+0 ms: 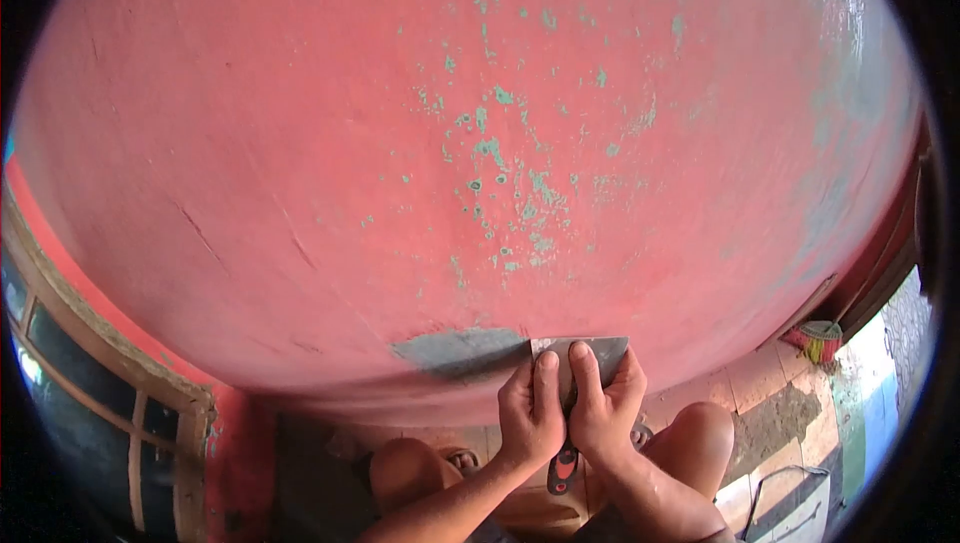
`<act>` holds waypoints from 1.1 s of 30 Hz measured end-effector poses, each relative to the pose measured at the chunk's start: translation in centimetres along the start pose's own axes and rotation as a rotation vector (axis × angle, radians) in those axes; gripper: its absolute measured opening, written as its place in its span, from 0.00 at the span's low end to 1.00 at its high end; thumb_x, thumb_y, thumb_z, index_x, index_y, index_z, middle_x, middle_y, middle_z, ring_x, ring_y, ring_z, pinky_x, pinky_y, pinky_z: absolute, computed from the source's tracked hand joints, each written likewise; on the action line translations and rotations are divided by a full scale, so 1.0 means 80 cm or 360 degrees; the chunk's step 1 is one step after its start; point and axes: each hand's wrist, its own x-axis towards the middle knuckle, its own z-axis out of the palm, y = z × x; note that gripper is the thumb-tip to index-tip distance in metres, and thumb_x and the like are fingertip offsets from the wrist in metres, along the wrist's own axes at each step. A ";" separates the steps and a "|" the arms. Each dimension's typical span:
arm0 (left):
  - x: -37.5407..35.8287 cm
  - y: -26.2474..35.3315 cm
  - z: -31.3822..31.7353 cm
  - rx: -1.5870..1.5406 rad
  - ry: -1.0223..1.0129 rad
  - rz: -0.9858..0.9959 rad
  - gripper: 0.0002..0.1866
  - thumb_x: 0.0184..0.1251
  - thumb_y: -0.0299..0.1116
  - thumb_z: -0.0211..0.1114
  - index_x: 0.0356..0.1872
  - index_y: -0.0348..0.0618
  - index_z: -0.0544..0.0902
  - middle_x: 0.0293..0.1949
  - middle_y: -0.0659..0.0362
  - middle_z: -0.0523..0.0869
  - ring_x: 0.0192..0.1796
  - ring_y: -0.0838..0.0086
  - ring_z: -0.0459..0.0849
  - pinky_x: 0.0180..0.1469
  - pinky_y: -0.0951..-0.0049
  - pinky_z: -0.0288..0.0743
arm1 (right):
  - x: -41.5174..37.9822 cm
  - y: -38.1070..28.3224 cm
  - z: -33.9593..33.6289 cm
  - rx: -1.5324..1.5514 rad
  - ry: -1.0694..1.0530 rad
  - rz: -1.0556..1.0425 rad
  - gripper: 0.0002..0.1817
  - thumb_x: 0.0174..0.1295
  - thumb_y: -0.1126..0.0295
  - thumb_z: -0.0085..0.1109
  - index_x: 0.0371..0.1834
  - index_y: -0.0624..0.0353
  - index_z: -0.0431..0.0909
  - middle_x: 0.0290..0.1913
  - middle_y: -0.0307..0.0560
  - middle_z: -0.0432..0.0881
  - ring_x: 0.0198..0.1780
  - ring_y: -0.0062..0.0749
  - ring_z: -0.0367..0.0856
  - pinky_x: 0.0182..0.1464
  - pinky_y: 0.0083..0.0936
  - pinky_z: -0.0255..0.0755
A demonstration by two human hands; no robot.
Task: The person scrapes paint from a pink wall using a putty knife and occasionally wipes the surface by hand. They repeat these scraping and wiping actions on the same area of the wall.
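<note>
Both hands grip a flat metal scraper (580,345), its wide edge against the lower part of a pink wall (330,143). My left hand (532,408) is closed on the blade's left side, the thumb pressed on its face. On the right side my right hand (605,403) is closed the same way. The black and red handle (563,471) hangs down between the wrists. Just left of the blade is a grey bare patch (455,351) on the wall. Green specks show through the pink paint higher up.
My bent knees (705,433) are on both sides of the hands, above a tiled floor (755,378). A broom head (820,338) stands at the right, with a grey smear on the tiles near it. At the left is a wooden-framed window (130,428).
</note>
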 end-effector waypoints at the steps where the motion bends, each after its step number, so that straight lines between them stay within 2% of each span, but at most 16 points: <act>1: 0.001 -0.002 0.000 0.0021 0.0001 -0.0005 0.16 0.82 0.36 0.50 0.35 0.35 0.77 0.28 0.64 0.77 0.34 0.84 0.70 0.35 0.77 0.69 | 0.002 0.004 -0.003 -0.0040 -0.0023 -0.0013 0.10 0.70 0.70 0.62 0.42 0.68 0.78 0.34 0.40 0.84 0.37 0.17 0.75 0.40 0.20 0.73; 3: -0.007 -0.007 -0.004 0.0186 0.0029 -0.0007 0.16 0.82 0.36 0.50 0.35 0.36 0.77 0.29 0.63 0.78 0.35 0.83 0.71 0.36 0.77 0.70 | 0.005 -0.007 -0.005 -0.0018 -0.0057 0.0081 0.09 0.70 0.70 0.61 0.42 0.68 0.78 0.34 0.40 0.84 0.37 0.17 0.76 0.40 0.20 0.73; 6: -0.010 0.001 0.000 -0.0068 0.0029 -0.0159 0.16 0.82 0.36 0.50 0.34 0.36 0.76 0.28 0.63 0.77 0.34 0.84 0.70 0.35 0.76 0.69 | -0.003 -0.008 -0.005 -0.0003 -0.0054 0.0093 0.09 0.70 0.71 0.61 0.42 0.68 0.78 0.35 0.39 0.84 0.37 0.17 0.75 0.40 0.20 0.73; 10: -0.004 -0.008 0.011 -0.0020 0.0135 0.0088 0.17 0.83 0.36 0.50 0.33 0.36 0.76 0.26 0.65 0.74 0.33 0.84 0.69 0.32 0.74 0.68 | 0.006 -0.006 -0.003 -0.0075 -0.0057 -0.0054 0.09 0.70 0.70 0.61 0.43 0.68 0.78 0.35 0.39 0.83 0.38 0.17 0.75 0.41 0.20 0.73; 12: -0.003 -0.010 0.003 0.0147 0.0087 0.0106 0.16 0.83 0.37 0.50 0.35 0.37 0.77 0.26 0.64 0.76 0.32 0.84 0.70 0.33 0.75 0.69 | 0.004 -0.007 -0.005 -0.0075 -0.0076 -0.0038 0.09 0.70 0.71 0.60 0.43 0.68 0.78 0.36 0.39 0.83 0.38 0.17 0.75 0.41 0.20 0.73; 14: 0.004 0.012 0.005 -0.0105 0.0029 -0.0002 0.16 0.82 0.37 0.50 0.35 0.37 0.77 0.26 0.63 0.77 0.33 0.83 0.71 0.34 0.75 0.70 | 0.008 -0.017 0.002 0.0021 -0.0085 -0.0015 0.09 0.70 0.71 0.60 0.44 0.68 0.78 0.36 0.39 0.83 0.39 0.17 0.76 0.42 0.20 0.73; 19: -0.006 -0.011 -0.001 0.0030 0.0058 0.0067 0.17 0.82 0.37 0.51 0.36 0.34 0.77 0.26 0.60 0.76 0.33 0.82 0.71 0.34 0.73 0.70 | -0.002 -0.002 -0.003 -0.0024 -0.0059 -0.0001 0.09 0.70 0.70 0.60 0.43 0.68 0.78 0.37 0.40 0.84 0.39 0.17 0.75 0.42 0.20 0.72; 23: -0.009 -0.012 0.002 0.0218 0.0141 0.0033 0.19 0.82 0.38 0.51 0.30 0.36 0.74 0.22 0.64 0.72 0.30 0.82 0.68 0.29 0.73 0.65 | -0.001 -0.006 -0.009 -0.0170 -0.0114 0.0045 0.09 0.69 0.70 0.61 0.41 0.68 0.78 0.36 0.40 0.84 0.38 0.18 0.75 0.42 0.21 0.73; 26: -0.011 -0.017 0.009 -0.0039 0.0170 -0.0075 0.20 0.83 0.39 0.51 0.28 0.37 0.72 0.22 0.66 0.71 0.29 0.83 0.66 0.28 0.73 0.62 | 0.001 -0.003 -0.012 -0.0200 -0.0112 0.0060 0.09 0.69 0.71 0.61 0.41 0.68 0.78 0.34 0.40 0.84 0.37 0.18 0.75 0.41 0.21 0.73; 28: -0.013 -0.021 0.006 -0.0007 0.0115 -0.0057 0.19 0.83 0.39 0.51 0.31 0.36 0.74 0.24 0.65 0.74 0.31 0.83 0.69 0.30 0.73 0.66 | 0.002 -0.001 -0.012 -0.0253 -0.0074 -0.0050 0.09 0.69 0.70 0.61 0.41 0.68 0.79 0.33 0.40 0.83 0.36 0.19 0.75 0.40 0.22 0.73; 31: -0.010 -0.019 0.002 0.0061 0.0049 0.0038 0.18 0.83 0.39 0.50 0.34 0.35 0.76 0.26 0.62 0.77 0.34 0.83 0.71 0.34 0.73 0.70 | -0.001 0.009 -0.008 -0.0091 -0.0037 -0.0061 0.09 0.69 0.71 0.61 0.41 0.68 0.78 0.32 0.40 0.83 0.36 0.19 0.75 0.39 0.22 0.73; 33: -0.006 -0.024 0.004 0.0129 0.0094 0.0068 0.18 0.83 0.39 0.50 0.34 0.35 0.77 0.26 0.61 0.77 0.34 0.83 0.71 0.34 0.73 0.70 | 0.006 0.006 -0.008 -0.0163 -0.0081 -0.0084 0.09 0.70 0.71 0.61 0.41 0.68 0.78 0.33 0.40 0.83 0.37 0.18 0.75 0.40 0.22 0.73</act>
